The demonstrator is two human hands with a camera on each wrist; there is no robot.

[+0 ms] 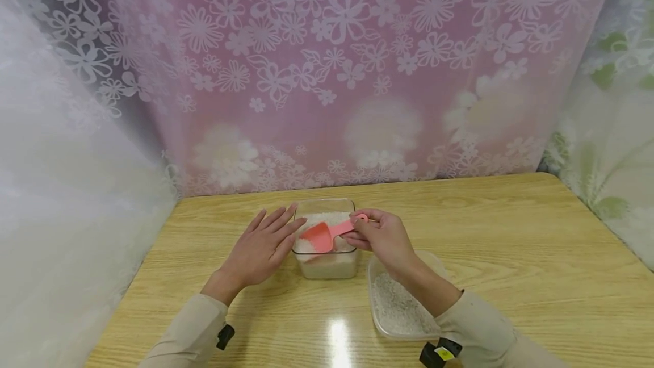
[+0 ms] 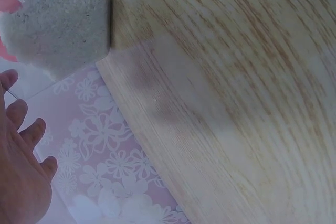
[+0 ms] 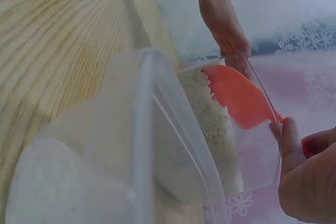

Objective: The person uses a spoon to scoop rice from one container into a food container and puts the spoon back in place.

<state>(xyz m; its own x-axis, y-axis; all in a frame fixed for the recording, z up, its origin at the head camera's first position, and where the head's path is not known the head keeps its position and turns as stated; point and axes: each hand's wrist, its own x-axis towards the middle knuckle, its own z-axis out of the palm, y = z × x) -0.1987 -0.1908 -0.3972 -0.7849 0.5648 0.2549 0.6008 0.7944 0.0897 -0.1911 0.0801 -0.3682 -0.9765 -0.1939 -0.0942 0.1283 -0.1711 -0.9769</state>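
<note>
A clear rectangular container (image 1: pixel 329 271) holds white grains that look like rice (image 3: pixel 215 129). My right hand (image 1: pixel 390 243) pinches the handle of a pink scoop (image 1: pixel 319 238), whose bowl sits at the grains inside the container. In the right wrist view, the scoop (image 3: pixel 236 98) has its bowl edge among the grains, behind the clear wall. My left hand (image 1: pixel 260 251) lies with fingers extended at the container's left rim, the fingertips touching or very near it. The left wrist view shows part of this hand (image 2: pixel 23 177) beside the container.
A second, translucent container (image 1: pixel 376 322) with greyish-white grains stands to the front right, partly under my right forearm. Both stand on a wood-grain table (image 1: pixel 511 254). A pink floral curtain (image 1: pixel 306 72) hangs behind, with pale curtains at both sides.
</note>
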